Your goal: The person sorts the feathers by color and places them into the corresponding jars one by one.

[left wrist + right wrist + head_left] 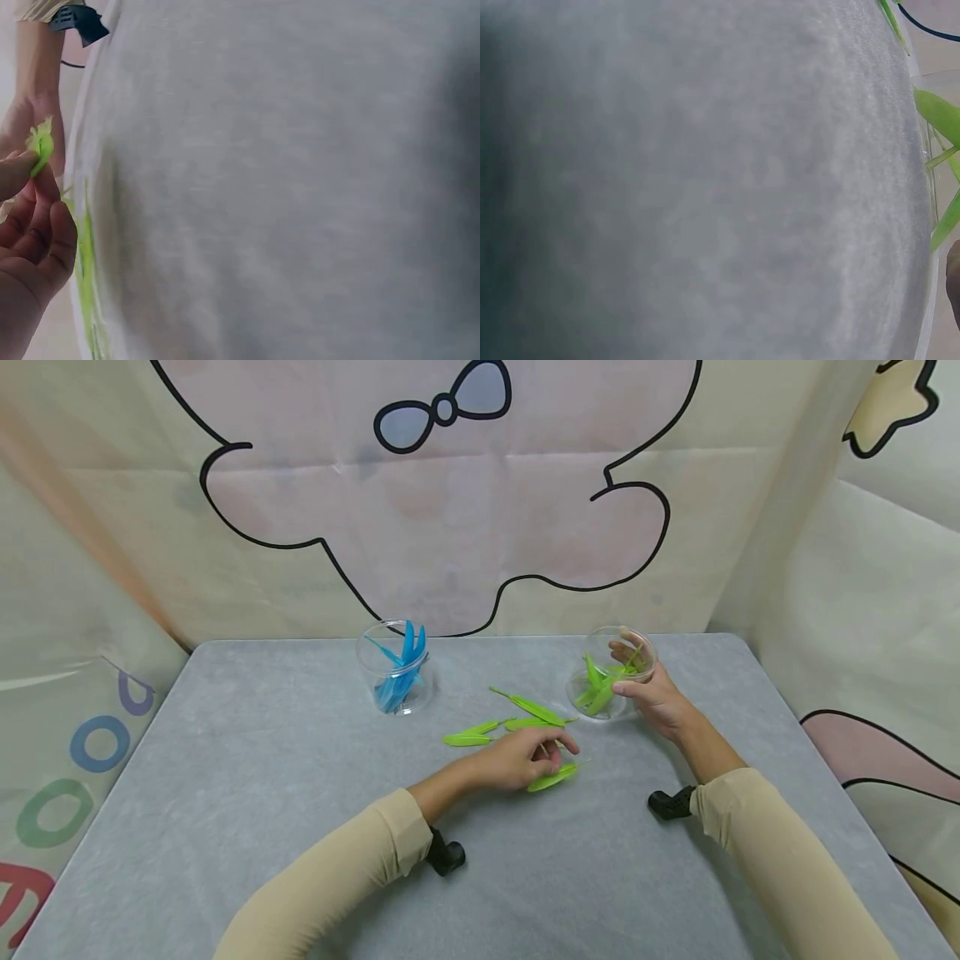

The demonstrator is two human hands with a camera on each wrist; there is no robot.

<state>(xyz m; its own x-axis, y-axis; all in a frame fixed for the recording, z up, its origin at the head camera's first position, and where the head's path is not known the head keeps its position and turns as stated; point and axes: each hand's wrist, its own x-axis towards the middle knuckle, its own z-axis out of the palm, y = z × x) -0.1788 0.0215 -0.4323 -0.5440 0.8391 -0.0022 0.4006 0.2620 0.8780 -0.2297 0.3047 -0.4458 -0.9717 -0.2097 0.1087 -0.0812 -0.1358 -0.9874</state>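
Observation:
My left hand pinches a green feather between thumb and finger, just above the table. In the head view that feather points to the lower left and right of the fingertips. With my right hand I hold a clear plastic cup from its right side, thumb in front and fingers behind. Several green feathers stand inside this cup. Between the hands and the back edge lie several loose green feathers. The right wrist view catches only a fingertip and part of the cup's feathers.
A second clear cup with several blue feathers stands at the back left of the grey-covered table. Behind the table hangs a printed cloth, and more cloth borders both sides.

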